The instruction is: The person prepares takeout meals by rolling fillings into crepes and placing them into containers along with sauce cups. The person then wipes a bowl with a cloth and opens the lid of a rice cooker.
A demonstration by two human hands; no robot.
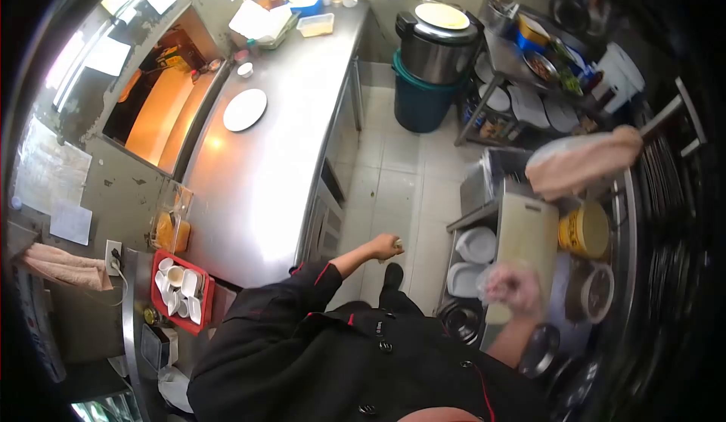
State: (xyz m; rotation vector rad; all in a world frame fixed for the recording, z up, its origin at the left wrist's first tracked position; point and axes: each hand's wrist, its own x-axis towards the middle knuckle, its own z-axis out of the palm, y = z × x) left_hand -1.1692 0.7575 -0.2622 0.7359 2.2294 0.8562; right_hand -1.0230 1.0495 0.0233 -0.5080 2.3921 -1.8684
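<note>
Left hand (pixel 387 246), 12 o'clock: clenched, contents indeterminate. Right hand (pixel 516 289), 2 o'clock: blurred, grip indeterminate. Board (pixel 520 234): probably stiff; grasp slotted end.

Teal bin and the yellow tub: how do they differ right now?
The teal bin stands on the floor, while the yellow tub is up on the right-hand worktop, beside the pale board.
The bin has a big steel pot on top of it; the tub bears no such pot.
The bin's visible side looks plain, but the tub's shows dark printing.
Both are rounded containers.
</note>
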